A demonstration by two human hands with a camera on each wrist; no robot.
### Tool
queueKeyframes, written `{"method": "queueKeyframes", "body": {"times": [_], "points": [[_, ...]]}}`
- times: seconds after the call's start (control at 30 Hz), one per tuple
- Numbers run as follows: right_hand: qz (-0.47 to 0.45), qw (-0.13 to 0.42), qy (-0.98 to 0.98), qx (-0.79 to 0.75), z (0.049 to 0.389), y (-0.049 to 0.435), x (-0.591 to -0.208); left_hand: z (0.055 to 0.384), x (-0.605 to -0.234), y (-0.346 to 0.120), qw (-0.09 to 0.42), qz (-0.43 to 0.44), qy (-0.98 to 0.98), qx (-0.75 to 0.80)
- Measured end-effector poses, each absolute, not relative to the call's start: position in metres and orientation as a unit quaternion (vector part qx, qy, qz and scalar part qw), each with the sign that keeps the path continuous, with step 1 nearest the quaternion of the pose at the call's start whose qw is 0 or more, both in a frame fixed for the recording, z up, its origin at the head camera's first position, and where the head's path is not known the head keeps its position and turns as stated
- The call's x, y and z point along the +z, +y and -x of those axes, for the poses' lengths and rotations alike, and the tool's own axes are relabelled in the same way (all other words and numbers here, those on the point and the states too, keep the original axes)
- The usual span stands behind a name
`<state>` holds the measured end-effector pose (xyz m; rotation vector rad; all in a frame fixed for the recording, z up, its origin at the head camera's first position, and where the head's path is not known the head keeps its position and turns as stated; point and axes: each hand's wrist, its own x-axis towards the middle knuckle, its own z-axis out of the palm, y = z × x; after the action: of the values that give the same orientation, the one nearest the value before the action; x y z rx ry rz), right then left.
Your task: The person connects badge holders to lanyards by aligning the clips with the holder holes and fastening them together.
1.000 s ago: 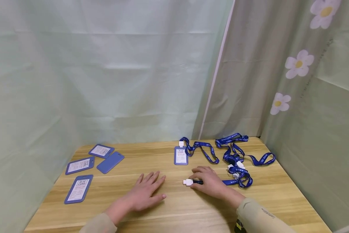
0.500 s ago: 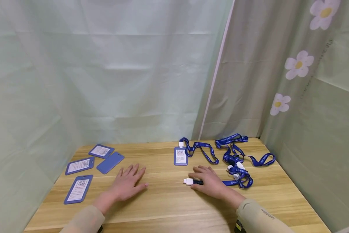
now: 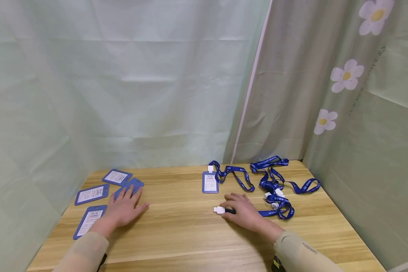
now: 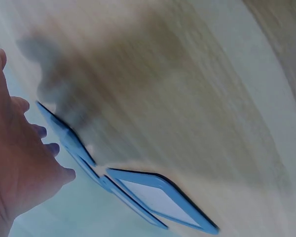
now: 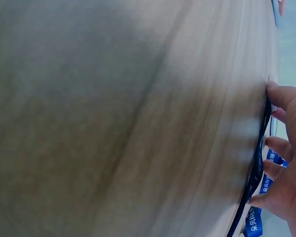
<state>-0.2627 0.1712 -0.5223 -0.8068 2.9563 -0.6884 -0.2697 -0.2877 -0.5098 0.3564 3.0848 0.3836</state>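
Observation:
My left hand (image 3: 123, 209) reaches over a plain blue card holder (image 3: 138, 183), its straight, spread fingers covering part of it. In the left wrist view the fingertips of this hand (image 4: 19, 153) overlap the far edge of a blue holder (image 4: 71, 138). Around it lie more card holders with white inserts: one behind (image 3: 116, 176), one at left (image 3: 91, 194), one nearer (image 3: 90, 219), partly behind my forearm. On the right, my right hand (image 3: 243, 212) pinches a blue lanyard (image 3: 267, 213) between thumb and fingers, just behind its white clip (image 3: 219, 210), which points left.
A card holder (image 3: 210, 183) joined to a lanyard (image 3: 239, 169) lies at the back middle. Several tangled blue lanyards (image 3: 271, 185) with white clips lie at the right. Curtains (image 3: 156, 94) hang behind and beside the wooden table (image 3: 176, 245).
My left hand has moved left from the middle of the table to the plain blue card holder. My right hand has stayed put with the lanyard.

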Motion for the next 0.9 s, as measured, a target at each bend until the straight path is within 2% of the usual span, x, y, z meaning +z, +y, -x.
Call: {"method": "queueKeyframes", "body": {"times": [0.5, 0.9], "points": [[0.263, 0.056, 0.938, -0.219, 0.278, 0.184, -0.516, 0.267, -0.503, -0.29, 0.046, -0.074, 0.991, 0.103], [0.261, 0.063, 0.935, -0.233, 0.276, 0.185, -0.519, 0.268, -0.508, -0.291, 0.063, -0.071, 0.99, 0.105]]}}
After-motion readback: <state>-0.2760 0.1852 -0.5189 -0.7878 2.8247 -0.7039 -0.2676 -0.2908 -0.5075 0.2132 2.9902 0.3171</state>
